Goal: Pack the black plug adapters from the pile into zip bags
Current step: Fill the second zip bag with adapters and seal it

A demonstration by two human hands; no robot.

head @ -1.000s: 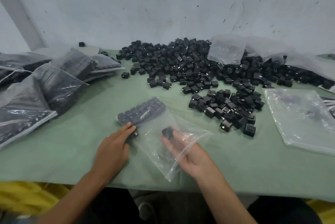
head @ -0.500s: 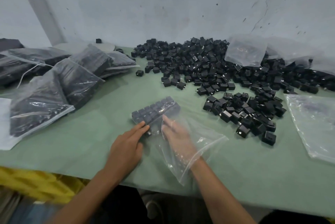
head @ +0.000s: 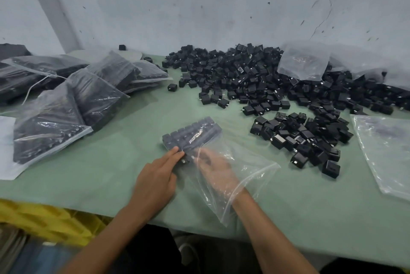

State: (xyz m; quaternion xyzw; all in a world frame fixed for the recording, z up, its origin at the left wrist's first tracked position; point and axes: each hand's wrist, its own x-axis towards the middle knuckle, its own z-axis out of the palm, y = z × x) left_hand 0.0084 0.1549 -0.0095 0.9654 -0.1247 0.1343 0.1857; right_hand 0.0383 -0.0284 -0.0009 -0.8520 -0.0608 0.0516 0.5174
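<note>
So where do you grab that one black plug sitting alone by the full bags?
Probably pinch the lone plug adapter by its flat opposite sides, coming from above: it is a small block lying clear of the pile.

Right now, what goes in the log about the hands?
step: filling zip bag | right hand: inside bag, at adapter rows | left hand: touching bag outside | pile: plenty left

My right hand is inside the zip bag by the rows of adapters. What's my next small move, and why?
Probably draw the right hand out of the bag and reach to the pile for another adapter. It is up against the packed rows, which the left hand presses from outside, and the bag's near half holds no adapters. Blur hides whether it grips one now.
</note>
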